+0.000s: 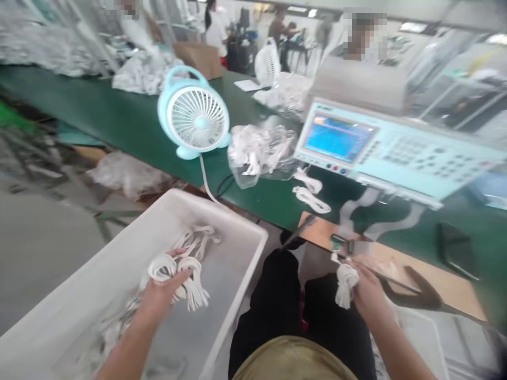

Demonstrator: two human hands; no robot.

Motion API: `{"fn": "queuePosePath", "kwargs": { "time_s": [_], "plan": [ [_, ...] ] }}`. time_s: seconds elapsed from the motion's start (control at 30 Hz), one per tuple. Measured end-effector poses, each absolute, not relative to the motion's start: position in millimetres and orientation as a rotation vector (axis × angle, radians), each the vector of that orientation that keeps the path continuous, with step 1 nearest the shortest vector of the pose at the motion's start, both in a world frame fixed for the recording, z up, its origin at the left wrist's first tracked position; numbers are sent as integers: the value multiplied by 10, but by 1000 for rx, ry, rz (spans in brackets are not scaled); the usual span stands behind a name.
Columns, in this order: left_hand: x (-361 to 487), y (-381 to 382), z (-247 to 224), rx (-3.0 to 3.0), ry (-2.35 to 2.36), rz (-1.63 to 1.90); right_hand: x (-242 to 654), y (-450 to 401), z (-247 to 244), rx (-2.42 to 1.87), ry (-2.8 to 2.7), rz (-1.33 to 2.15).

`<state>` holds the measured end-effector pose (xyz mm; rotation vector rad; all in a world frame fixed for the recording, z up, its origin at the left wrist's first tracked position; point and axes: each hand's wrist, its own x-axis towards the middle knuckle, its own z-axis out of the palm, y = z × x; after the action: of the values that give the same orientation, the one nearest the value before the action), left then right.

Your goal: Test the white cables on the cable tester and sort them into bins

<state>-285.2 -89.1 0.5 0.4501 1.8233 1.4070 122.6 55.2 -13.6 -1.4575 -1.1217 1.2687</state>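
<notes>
My left hand [164, 290] reaches over a white plastic bin [261, 237], its fingers closed on a bundled white cable [196, 290]. Another round white coil [162, 267] sits against the same hand; whether it is gripped too I cannot tell. More white cables [202, 237] lie in the bin below. At the bench edge my right hand [368, 290] grips a second bundled white cable [346, 285]. The upper end of that cable is at a small test fixture [341, 244] on a wooden board [447, 285]; blur hides whether it is plugged in.
A blue and white fan [196, 119] stands on the green bench [261, 203]. Beside it lie a plastic bag of white cables [259, 150] and two loose cable bundles [311, 195]. A test instrument [404, 150] with a lit screen stands right, near a dark phone [457, 250]. People are behind.
</notes>
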Motion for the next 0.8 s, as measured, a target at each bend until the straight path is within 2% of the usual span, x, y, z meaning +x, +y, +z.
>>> {"fn": "queuePosePath", "kwargs": {
  "time_s": [0.13, 0.3, 0.47, 0.67, 0.8],
  "plan": [
    [-1767, -397, 394, 852, 1340, 1082, 1173, 542, -162, -1383, -809, 1406],
    [-635, 276, 205, 868, 1025, 895, 1146, 483, -141, -1218, -765, 1530],
    [-343, 470, 61, 678, 940, 923, 1197, 502, -171, -1122, -701, 1588],
    [-211, 149, 109, 485, 956, 1011, 1157, 337, -26, -1219, -772, 1550],
    [-128, -42, 15, 319, 936, 925, 1721, 76, 3, -1358, -1097, 1485]
  ]
}}
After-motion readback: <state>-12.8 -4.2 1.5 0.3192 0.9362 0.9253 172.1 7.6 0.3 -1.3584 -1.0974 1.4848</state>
